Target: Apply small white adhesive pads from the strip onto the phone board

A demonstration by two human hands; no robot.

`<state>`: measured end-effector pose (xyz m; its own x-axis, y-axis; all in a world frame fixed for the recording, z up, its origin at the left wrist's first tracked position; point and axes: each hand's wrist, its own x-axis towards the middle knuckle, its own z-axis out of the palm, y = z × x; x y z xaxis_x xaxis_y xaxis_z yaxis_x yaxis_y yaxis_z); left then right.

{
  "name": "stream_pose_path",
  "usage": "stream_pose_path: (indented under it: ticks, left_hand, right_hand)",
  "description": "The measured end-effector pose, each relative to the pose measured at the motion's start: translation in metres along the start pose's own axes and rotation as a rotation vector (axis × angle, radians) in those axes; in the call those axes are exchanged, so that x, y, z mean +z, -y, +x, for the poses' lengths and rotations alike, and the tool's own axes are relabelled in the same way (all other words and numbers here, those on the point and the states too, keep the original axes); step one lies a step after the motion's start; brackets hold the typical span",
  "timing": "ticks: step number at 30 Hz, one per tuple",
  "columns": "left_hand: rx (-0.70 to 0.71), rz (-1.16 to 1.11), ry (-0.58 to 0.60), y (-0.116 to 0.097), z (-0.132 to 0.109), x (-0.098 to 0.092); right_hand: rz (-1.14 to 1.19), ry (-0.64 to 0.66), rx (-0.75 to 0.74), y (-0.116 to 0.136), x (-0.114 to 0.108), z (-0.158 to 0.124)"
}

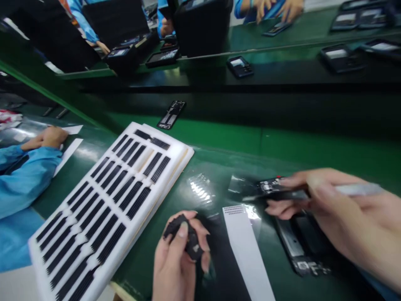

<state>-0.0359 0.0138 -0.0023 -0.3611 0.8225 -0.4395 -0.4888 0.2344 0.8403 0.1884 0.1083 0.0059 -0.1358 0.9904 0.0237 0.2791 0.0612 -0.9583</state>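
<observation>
My left hand is closed around a small cluster of black phone parts, with the thumb pressed on top. Blurred by motion, my right hand grips slim tweezers with a grey back end and a dark front pointing left. By its fingertips is a small black circuit board with silver spots; whether the fingers pinch it too is unclear. Below that hand lies an open phone frame, partly covered by the hand. A white strip with rows of small dark marks lies between my hands.
A white foam tray of black striped strips stands at left. An opened phone rests behind it. More phone frames lie on the raised ledge. Clear film is on the green table. Co-workers' hands show left and at back.
</observation>
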Motion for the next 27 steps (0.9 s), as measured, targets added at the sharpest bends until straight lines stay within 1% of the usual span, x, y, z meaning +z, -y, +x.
stream_pose_path:
  ticks: [2, 3, 4, 5, 6, 8, 9, 10, 11, 13, 16, 19, 23, 27]
  left_hand:
    - [0.061, 0.228, -0.014, -0.006, 0.007, -0.001]
    - [0.108, 0.377, 0.02, -0.007, 0.01, -0.001]
    - [0.179, 0.548, 0.092, -0.008, 0.013, 0.0]
    - [0.287, 0.74, 0.197, -0.007, 0.017, 0.001]
    - [0.44, 0.953, 0.316, -0.006, 0.02, 0.004]
    - [0.802, 1.419, 0.536, -0.002, 0.027, 0.011]
    - [0.965, 1.638, 0.609, 0.001, 0.031, 0.016]
    - [1.084, 1.828, 0.65, 0.003, 0.034, 0.021]
    - [1.156, 1.976, 0.667, 0.005, 0.037, 0.026]
    - [1.191, 2.135, 0.694, 0.009, 0.042, 0.033]
    - [1.176, 2.205, 0.692, 0.01, 0.047, 0.036]
    - [1.146, 2.2, 0.699, 0.006, 0.045, 0.028]
    - [1.1, 2.201, 0.679, -0.001, 0.032, 0.012]
    - [1.098, 2.191, 0.699, -0.002, 0.02, 0.002]
  right_hand:
    - [0.08, 0.016, 0.082, -0.012, -0.017, 0.009]
    - [0.093, 0.047, 0.106, -0.019, -0.022, 0.012]
    - [0.082, 0.08, 0.113, -0.026, -0.025, 0.013]
    - [0.07, 0.114, 0.11, -0.032, -0.025, 0.013]
    - [0.059, 0.147, 0.103, -0.039, -0.025, 0.012]
    - [0.038, 0.189, 0.071, -0.049, -0.022, 0.009]
    - [0.028, 0.203, 0.053, -0.053, -0.021, 0.008]
    - [0.018, 0.213, 0.039, -0.056, -0.02, 0.006]
    - [0.012, 0.216, 0.028, -0.059, -0.019, 0.006]
    - [0.011, 0.216, 0.018, -0.063, -0.019, 0.005]
    - [0.032, 0.197, -0.007, -0.064, -0.02, 0.005]
    - [0.025, 0.206, -0.059, -0.059, -0.018, 0.001]
    - [-0.031, 0.265, -0.151, -0.048, -0.01, -0.006]
    - [-0.071, 0.302, -0.16, -0.042, 0.0, -0.013]
